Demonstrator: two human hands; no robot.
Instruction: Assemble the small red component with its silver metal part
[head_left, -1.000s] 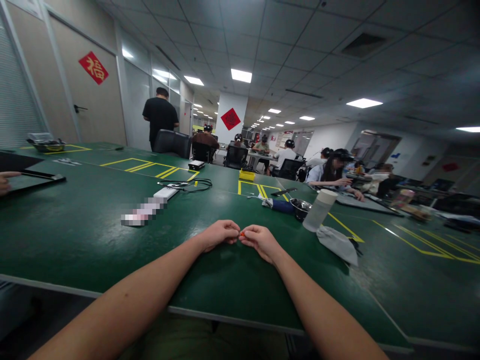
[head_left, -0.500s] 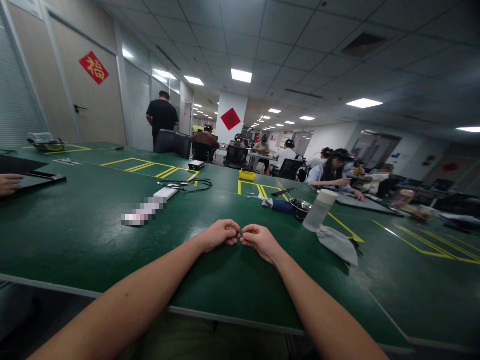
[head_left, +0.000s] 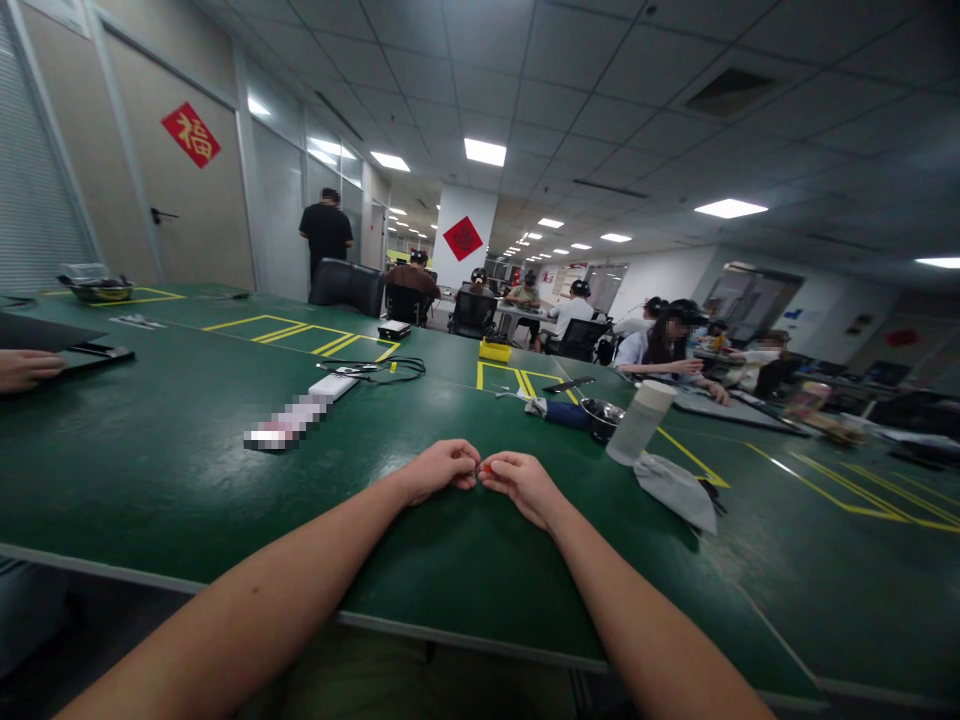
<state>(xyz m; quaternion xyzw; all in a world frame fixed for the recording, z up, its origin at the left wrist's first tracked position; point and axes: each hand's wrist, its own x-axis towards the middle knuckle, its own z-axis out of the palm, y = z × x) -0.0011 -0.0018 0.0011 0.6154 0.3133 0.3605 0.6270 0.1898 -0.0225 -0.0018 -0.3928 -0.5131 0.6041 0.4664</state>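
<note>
My left hand (head_left: 441, 472) and my right hand (head_left: 525, 486) meet fingertip to fingertip just above the green table (head_left: 420, 570). At the right fingertips shows a small orange-red piece (head_left: 487, 467), pinched between thumb and forefinger; its kind is too small to tell. My left thumb and fingers are also closed in a pinch, with a tiny dark bit at their tips that I cannot make out. Both forearms reach in from the bottom of the view.
Right of my hands stand a frosted bottle (head_left: 639, 425), a metal bowl (head_left: 602, 418) and a grey cloth pouch (head_left: 675, 490). A power strip (head_left: 334, 383) with black cable (head_left: 397, 370) lies to the left. Another person's hand (head_left: 30, 370) is at the far left edge.
The orange-red piece now shows at my right fingertips, where only a dark spot showed before. Both hands keep nearly the same place.
</note>
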